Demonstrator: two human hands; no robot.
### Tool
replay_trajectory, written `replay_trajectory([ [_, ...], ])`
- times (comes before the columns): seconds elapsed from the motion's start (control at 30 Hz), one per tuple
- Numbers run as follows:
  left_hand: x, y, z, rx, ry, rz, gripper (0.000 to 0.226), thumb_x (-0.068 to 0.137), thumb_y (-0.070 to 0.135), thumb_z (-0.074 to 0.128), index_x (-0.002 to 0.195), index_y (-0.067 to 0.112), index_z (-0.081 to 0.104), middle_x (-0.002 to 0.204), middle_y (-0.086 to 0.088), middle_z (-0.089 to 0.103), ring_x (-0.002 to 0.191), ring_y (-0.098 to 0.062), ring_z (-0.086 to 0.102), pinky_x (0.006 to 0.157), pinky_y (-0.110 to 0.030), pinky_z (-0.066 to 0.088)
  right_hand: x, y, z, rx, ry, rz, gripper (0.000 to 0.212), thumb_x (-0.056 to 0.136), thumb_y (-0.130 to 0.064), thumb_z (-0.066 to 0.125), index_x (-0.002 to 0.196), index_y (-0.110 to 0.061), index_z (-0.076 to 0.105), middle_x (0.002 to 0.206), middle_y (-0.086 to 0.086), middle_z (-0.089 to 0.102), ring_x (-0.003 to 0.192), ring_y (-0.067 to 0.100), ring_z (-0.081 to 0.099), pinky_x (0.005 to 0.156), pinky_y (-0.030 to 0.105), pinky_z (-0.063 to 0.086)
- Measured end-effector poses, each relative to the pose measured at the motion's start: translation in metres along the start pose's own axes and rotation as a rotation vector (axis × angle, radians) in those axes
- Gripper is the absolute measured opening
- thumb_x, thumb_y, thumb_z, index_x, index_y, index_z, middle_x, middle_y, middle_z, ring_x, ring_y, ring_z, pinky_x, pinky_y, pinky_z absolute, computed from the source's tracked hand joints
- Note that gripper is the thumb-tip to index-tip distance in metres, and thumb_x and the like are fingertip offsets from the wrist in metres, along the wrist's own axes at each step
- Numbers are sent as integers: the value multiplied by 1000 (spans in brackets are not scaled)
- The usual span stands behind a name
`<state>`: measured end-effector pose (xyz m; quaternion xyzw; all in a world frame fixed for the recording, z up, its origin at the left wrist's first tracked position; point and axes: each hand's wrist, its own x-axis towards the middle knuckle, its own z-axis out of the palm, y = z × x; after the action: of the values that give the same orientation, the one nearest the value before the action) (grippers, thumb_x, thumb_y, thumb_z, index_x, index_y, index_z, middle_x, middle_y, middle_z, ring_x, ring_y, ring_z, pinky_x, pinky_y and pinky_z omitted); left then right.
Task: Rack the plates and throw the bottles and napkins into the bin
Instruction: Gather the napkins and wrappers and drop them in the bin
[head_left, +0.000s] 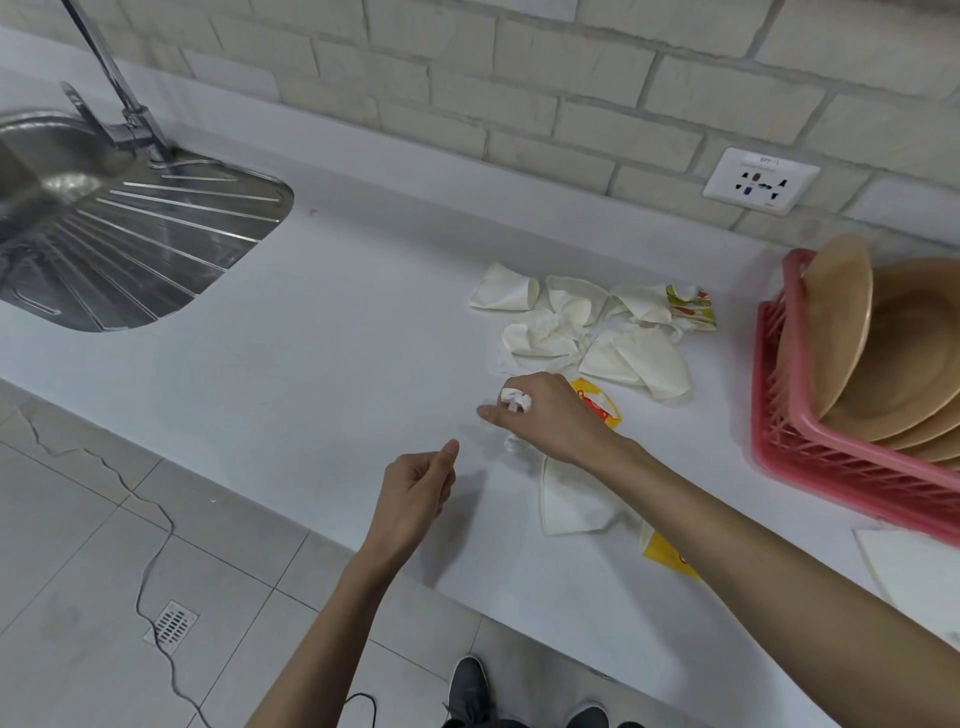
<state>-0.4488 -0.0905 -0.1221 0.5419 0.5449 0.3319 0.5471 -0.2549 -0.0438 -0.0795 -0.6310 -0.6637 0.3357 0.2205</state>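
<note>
R hand (550, 418) pinches a crumpled white napkin scrap (516, 401) just above the counter (311, 364), near the napkin pile (587, 327). L hand (415, 493) hovers loosely curled, holding nothing; plates (904, 353) stand in pink rack (774, 395)

Cut off, covered
The pink rack (774, 374) and plates (904, 353) run off at 3 o'clock; the right hand (556, 415) hides most of the white scrap (517, 400) it grips and part of a yellow wrapper (605, 410).
</note>
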Motion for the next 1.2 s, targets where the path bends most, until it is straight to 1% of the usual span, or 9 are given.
replay_trajectory([
  [0.1, 1, 0, 0, -4, 1, 2, 57, 102, 35, 50, 62, 3, 25, 59, -8, 24, 52, -18, 20, 48, -28, 20, 0, 1, 0, -26, 3, 19, 48, 78, -45, 77, 61, -7, 53, 55, -6, 48, 50, 8, 41, 49, 21, 30],
  [0.3, -1, -1, -1, 19, -6, 3, 58, 102, 36, 50, 62, 1, 27, 58, -8, 26, 53, -19, 21, 49, -29, 22, -2, 1, 3, -67, -31, -20, 30, 85, -31, 73, 75, -5, 64, 70, 7, 63, 62, 18, 57, 56, 31, 42],
  [0.47, 0, -5, -1, 50, -8, 8, 58, 102, 37, 49, 62, -1, 31, 57, -7, 30, 53, -19, 26, 50, -30, 25, -5, -1, 0, 133, -115, 77, 25, 95, -19, 62, 78, -1, 61, 65, 19, 62, 50, 26, 68, 37, 29, 47],
  [0.6, 3, -4, 0, 60, -17, 12, 57, 102, 37, 50, 59, 3, 33, 54, -4, 32, 51, -18, 28, 49, -27, 26, -8, -3, -1, 124, -112, 79, 36, 94, -18, 62, 61, -8, 49, 56, 21, 55, 34, 21, 55, 35, 21, 34],
  [0.77, 9, -3, 0, 58, -18, 17, 52, 101, 36, 53, 58, 6, 49, 49, -1, 38, 45, -13, 32, 47, -23, 30, -10, -5, -2, 37, -81, 117, 57, 90, -49, 64, 60, -1, 63, 52, 12, 58, 38, 10, 46, 44, 25, 37],
  [0.9, 13, -3, 0, 85, 10, 42, 45, 100, 35, 54, 65, 7, 58, 51, 2, 40, 47, -11, 36, 49, -23, 32, -10, 1, 2, -41, -39, 158, 77, 92, -70, 38, 51, -5, 43, 47, 5, 44, 42, 15, 40, 56, 33, 40],
  [1.03, 16, -2, 0, 112, 9, 49, 44, 101, 33, 54, 62, 12, 52, 54, 4, 45, 49, -10, 37, 52, -25, 33, -10, 2, 0, -55, -44, 112, 51, 97, -42, 53, 58, -11, 46, 54, 1, 41, 47, 14, 33, 54, 30, 29],
  [1.13, 17, 0, 2, 91, 5, 51, 39, 100, 30, 55, 67, 11, 60, 55, 1, 47, 49, -12, 38, 49, -23, 34, -14, 2, -1, -90, -18, 87, 14, 96, -20, 55, 96, -15, 69, 78, -7, 59, 65, 4, 53, 60, 23, 38],
  [1.2, 18, 3, 4, 74, -8, 58, 32, 101, 25, 54, 74, 12, 67, 56, 0, 50, 48, -12, 40, 47, -20, 34, -17, 4, -1, -94, -5, 89, 25, 96, -12, 51, 115, -18, 67, 99, -3, 61, 78, 8, 54, 60, 15, 37],
])
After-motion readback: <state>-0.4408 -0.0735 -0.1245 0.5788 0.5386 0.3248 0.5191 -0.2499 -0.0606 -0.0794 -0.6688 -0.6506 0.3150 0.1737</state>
